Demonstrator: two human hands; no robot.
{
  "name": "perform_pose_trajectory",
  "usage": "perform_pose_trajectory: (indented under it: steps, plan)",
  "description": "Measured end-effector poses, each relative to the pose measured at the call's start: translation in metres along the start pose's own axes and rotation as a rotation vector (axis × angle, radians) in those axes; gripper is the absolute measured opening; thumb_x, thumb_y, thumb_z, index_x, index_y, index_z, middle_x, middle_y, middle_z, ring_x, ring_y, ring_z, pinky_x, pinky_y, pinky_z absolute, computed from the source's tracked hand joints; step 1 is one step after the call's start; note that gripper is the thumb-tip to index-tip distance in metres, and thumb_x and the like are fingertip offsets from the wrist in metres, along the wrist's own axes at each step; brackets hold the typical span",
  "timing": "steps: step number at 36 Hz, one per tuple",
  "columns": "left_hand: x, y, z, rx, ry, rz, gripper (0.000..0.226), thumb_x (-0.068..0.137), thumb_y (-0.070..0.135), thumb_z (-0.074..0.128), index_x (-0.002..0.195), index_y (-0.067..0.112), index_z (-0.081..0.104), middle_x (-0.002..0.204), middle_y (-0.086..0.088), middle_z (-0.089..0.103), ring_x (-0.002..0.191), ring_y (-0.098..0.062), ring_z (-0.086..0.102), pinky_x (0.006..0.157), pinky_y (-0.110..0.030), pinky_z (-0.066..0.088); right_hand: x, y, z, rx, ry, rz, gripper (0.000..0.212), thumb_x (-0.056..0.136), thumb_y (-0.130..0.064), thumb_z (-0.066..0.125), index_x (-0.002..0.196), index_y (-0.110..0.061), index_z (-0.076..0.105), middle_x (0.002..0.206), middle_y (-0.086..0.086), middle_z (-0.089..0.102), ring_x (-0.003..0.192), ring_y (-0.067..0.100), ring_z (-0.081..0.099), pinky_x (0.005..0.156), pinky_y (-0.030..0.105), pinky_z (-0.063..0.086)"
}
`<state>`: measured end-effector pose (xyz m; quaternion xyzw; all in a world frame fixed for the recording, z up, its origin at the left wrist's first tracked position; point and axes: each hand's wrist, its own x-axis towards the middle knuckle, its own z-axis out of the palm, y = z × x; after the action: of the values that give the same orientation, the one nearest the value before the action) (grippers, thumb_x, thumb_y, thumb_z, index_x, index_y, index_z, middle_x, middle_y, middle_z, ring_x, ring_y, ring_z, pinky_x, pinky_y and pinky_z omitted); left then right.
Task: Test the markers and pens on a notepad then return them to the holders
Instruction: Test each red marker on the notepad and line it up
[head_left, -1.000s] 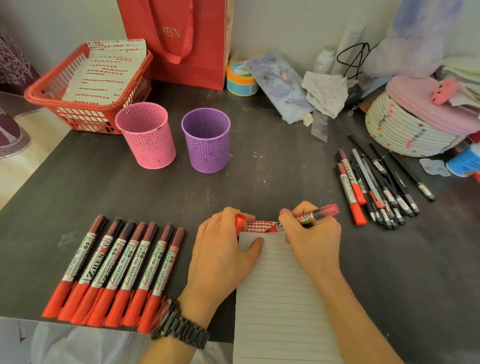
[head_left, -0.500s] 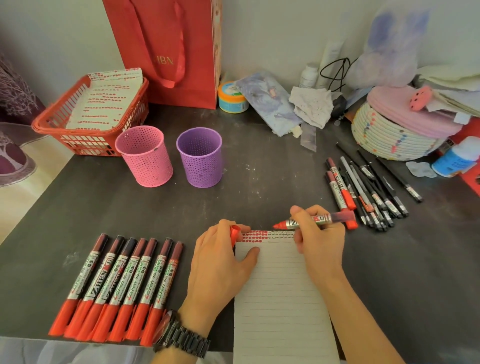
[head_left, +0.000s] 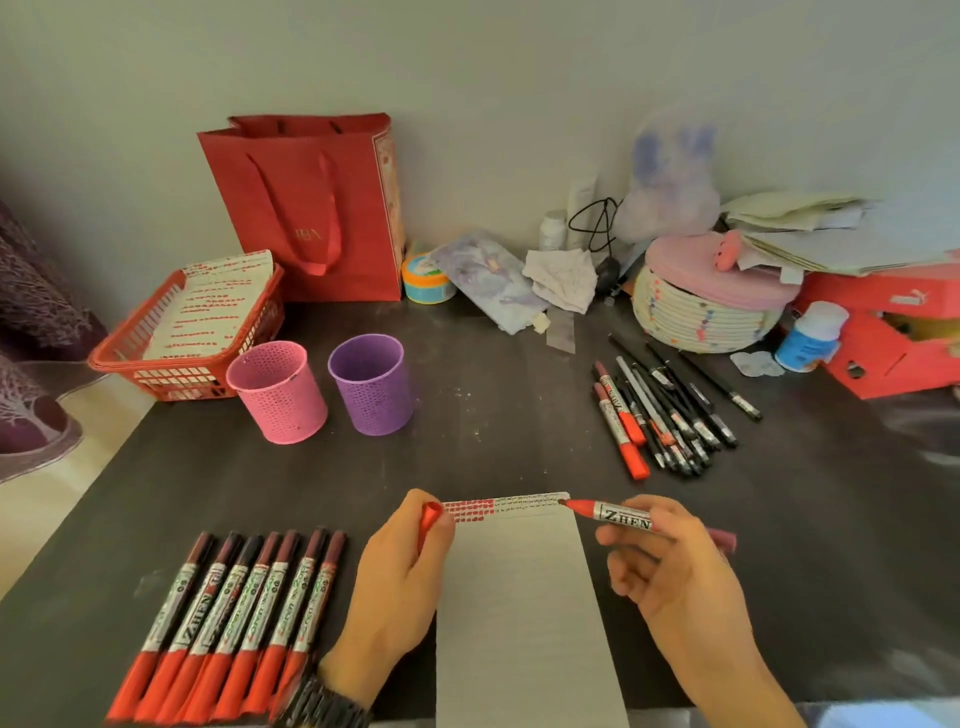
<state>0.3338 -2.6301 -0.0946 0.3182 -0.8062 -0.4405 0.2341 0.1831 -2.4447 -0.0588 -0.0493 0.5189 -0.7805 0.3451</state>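
Dark desk (head_left: 519, 426), grey wall (head_left: 519, 104) behind: uncapped red marker (head_left: 621, 517) pinched in right hand (head_left: 670, 571), nib at top right corner of notepad (head_left: 519, 613) beside the strip of red test marks (head_left: 498, 506), pad at the desk's front edge; left hand (head_left: 397, 571) pinches the red cap (head_left: 428, 525), resting on pad's top left corner. Likely recap next: line cap with nib, push straight till seated, keep ink off skin. Row of capped markers (head_left: 234, 623) at front left, pile of pens (head_left: 670, 415) mid right, pink holder (head_left: 280, 400) and purple holder (head_left: 371, 387) back left, nothing sticking out.

matt dark table (head_left: 519, 415), perforated holders (head_left: 280, 395)
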Motion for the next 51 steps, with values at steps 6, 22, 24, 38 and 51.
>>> perform_pose_trajectory:
  steps: [6,22,24,38,51]
  plan:
    - [-0.014,0.027,0.002,0.052,-0.213,0.151,0.030,0.098,0.059,0.036,0.105,0.038,0.057,0.080,0.014,0.059,0.069,-0.006,0.052,0.063,-0.017,0.040,-0.015,-0.013,-0.008,0.004,0.101,-0.007,0.023,0.099,-0.013,0.050,0.086,0.001,0.063,0.061,0.021,0.066,0.037,0.020,0.055,0.035,0.025,0.045]
    - [-0.006,0.079,-0.014,0.155,-0.375,0.250,0.025,0.085,0.057,0.049,0.109,0.050,0.046,0.103,0.031,0.061,0.096,0.002,0.057,0.071,-0.009,0.043,-0.038,-0.025,0.003,-0.137,0.002,-0.200,0.029,0.071,-0.030,0.067,0.086,-0.006,0.075,0.069,0.021,0.069,0.046,0.020,0.059,0.040,0.023,0.048]
    - [-0.007,0.080,-0.014,0.162,-0.377,0.261,0.026,0.083,0.058,0.049,0.108,0.052,0.048,0.105,0.034,0.058,0.096,0.003,0.056,0.071,-0.007,0.042,-0.039,-0.023,0.005,-0.129,-0.006,-0.183,0.025,0.072,-0.029,0.067,0.083,-0.008,0.076,0.068,0.022,0.069,0.045,0.020,0.059,0.040,0.024,0.048]
    - [-0.012,0.088,-0.030,0.176,-0.408,0.350,0.033,0.078,0.061,0.059,0.107,0.049,0.069,0.100,0.034,0.064,0.091,0.003,0.062,0.073,-0.010,0.046,-0.050,-0.036,0.002,-0.536,-0.291,-0.084,0.025,0.073,-0.038,0.073,0.095,-0.028,0.081,0.071,0.014,0.072,0.053,0.013,0.057,0.049,0.019,0.046]
    - [-0.032,0.076,-0.025,0.198,-0.368,0.467,0.033,0.089,0.044,0.067,0.121,0.037,0.062,0.094,0.016,0.072,0.082,-0.004,0.065,0.074,-0.023,0.052,-0.056,-0.022,-0.005,-0.783,-0.305,-0.204,0.019,0.076,-0.042,0.065,0.090,-0.044,0.076,0.067,0.005,0.069,0.060,0.011,0.063,0.060,0.017,0.049]
